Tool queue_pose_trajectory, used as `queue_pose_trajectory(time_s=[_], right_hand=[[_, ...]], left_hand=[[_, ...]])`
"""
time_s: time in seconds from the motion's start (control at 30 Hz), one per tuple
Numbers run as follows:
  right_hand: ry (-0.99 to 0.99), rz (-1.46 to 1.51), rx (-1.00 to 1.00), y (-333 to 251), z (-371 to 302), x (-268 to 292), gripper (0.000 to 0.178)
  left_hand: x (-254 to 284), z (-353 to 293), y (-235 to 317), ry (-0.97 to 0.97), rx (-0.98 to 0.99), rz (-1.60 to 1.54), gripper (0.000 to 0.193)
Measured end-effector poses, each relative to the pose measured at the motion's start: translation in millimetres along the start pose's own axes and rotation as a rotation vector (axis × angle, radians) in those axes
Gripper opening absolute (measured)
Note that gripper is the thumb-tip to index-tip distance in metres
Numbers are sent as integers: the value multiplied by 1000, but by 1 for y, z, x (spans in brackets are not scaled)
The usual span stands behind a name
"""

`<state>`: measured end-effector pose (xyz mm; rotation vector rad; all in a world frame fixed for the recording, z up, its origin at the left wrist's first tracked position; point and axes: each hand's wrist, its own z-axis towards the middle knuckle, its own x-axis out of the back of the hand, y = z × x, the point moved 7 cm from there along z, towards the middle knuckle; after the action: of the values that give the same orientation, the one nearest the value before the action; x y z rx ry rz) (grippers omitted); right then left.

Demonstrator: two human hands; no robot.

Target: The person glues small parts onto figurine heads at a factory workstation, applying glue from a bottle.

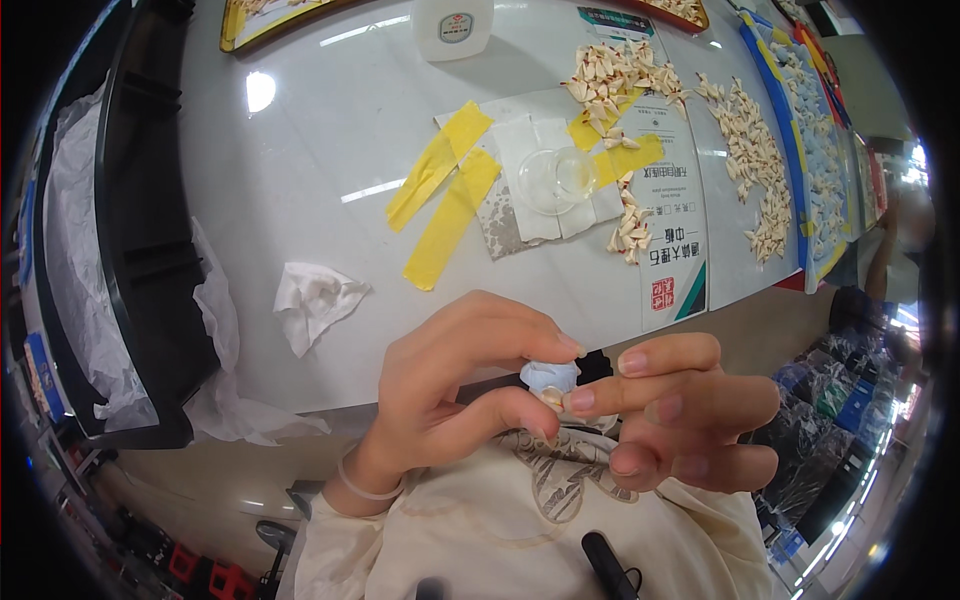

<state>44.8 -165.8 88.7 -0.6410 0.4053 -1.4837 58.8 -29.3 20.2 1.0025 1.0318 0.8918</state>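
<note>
My left hand pinches a small pale blue, rounded, petal-like piece between thumb and index finger, just in front of the table's near edge. At the lower side of that piece sits a small cream bit. One fingertip of my right hand touches this cream bit, while its other fingers are spread apart and hold nothing I can see. On the table beyond lies a small clear round dish, on white strips over a speckled tile.
Cream pointed pieces with reddish tips lie in a heap and a long pile. Yellow tape strips and a crumpled white tissue are nearby. A white bottle stands behind; a blue-edged tray is right, a black bin left.
</note>
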Motion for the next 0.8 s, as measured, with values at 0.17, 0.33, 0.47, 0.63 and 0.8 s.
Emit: queue_pose_trajectory(time_s=[0.17,0.33,0.47,0.63,0.8], right_hand=[[-107,15,-2,0,-2,-1,40],[68,60,47,-3,-7,0,36],[44,49,-14,-2,-6,1,32],[20,56,9,-2,-5,2,31],[29,35,93,-3,-6,1,33]], left_hand=[[-3,0,-1,-25,-8,-23,38],[-6,0,1,-68,-83,28,44],[-7,0,-1,-78,-63,34,43],[-9,1,0,-78,-73,56,41],[-10,1,2,-77,-106,108,39]])
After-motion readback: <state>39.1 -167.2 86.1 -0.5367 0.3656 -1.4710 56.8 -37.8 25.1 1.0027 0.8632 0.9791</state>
